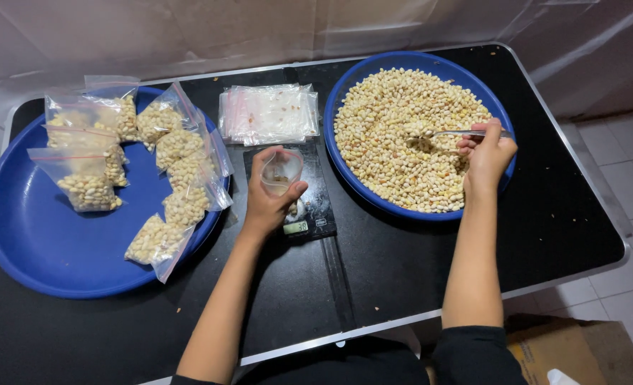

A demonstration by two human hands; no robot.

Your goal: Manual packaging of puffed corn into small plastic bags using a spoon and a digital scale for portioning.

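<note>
My left hand (270,196) holds a small clear plastic bag (282,171) open over a black digital scale (313,207) at the table's middle. My right hand (486,153) grips a metal spoon (448,133) whose bowl is dug into pale peanuts (395,135) that fill a round blue tray (352,85) on the right. A stack of flat empty zip bags (268,113) lies just behind the scale.
A second blue tray (38,249) on the left carries several filled bags of peanuts (181,207). All of it rests on a black folding table (544,235) with a metal rim. A cardboard box (580,349) stands on the tiled floor at lower right.
</note>
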